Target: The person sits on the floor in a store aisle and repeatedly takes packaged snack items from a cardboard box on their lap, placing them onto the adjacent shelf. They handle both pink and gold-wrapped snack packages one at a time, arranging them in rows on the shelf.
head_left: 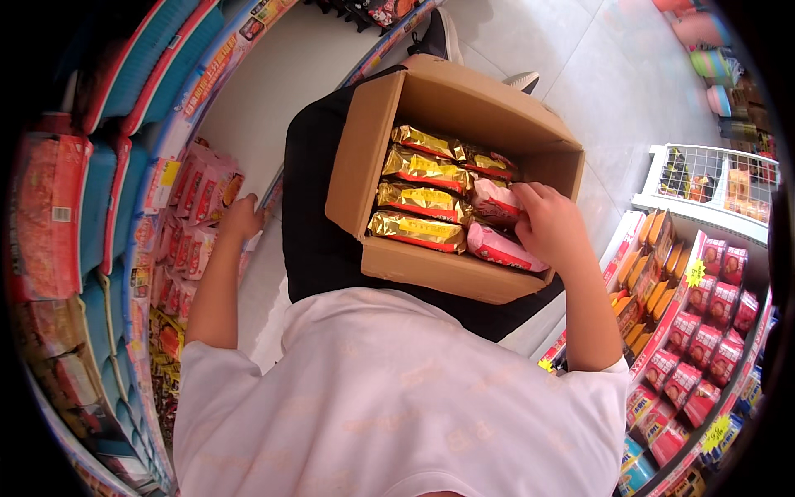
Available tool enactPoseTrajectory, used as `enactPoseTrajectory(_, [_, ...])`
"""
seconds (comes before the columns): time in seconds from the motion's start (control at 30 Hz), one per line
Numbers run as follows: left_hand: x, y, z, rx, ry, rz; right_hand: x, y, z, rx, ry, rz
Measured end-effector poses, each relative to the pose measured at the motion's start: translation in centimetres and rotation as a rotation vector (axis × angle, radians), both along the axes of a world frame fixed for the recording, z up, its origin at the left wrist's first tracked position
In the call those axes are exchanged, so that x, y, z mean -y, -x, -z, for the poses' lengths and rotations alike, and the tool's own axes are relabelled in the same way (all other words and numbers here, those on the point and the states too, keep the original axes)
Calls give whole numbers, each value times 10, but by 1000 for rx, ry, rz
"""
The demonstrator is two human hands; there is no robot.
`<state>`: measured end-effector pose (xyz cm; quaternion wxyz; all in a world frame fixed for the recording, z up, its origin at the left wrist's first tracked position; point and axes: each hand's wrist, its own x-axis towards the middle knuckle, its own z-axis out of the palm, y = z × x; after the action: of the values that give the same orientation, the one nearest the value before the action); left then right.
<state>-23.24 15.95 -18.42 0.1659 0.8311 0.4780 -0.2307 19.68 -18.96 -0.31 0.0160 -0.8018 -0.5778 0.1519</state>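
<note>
White shirt [397, 398] fills foreground below cardboard box [389, 166] on lap. Right hand [548, 225] inside box, fingers curled on pink packet [501, 247] beside gold packets [418, 199]. Left hand [240, 217] left of box, at shelf packets [199, 207]; grip unclear.

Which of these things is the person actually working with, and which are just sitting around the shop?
In use:
cardboard box on the lap
pink packets under the right hand
gold packets in the box
pink shelf packets by the left hand

Just nearby:
red packets on the right shelf
white wire basket
</note>
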Motion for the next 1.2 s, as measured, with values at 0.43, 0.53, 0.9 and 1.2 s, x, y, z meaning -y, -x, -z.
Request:
enactPoseTrajectory(0.43, [29,-62,-75,853,-90,-73,-2,-8,8,79,-67,-23])
enactPoseTrajectory(0.53, [47,-102,-114,1066,-77,-50,0,-8,-2,24,-64,53])
enactPoseTrajectory(0.9, [117,-187,-212,1441,260,190,-29,49,-103,-119,-663,198])
enactPoseTrajectory(1.2, [154,-195,-201,1533,656,-225,-42,93,-60,-313,-789,83])
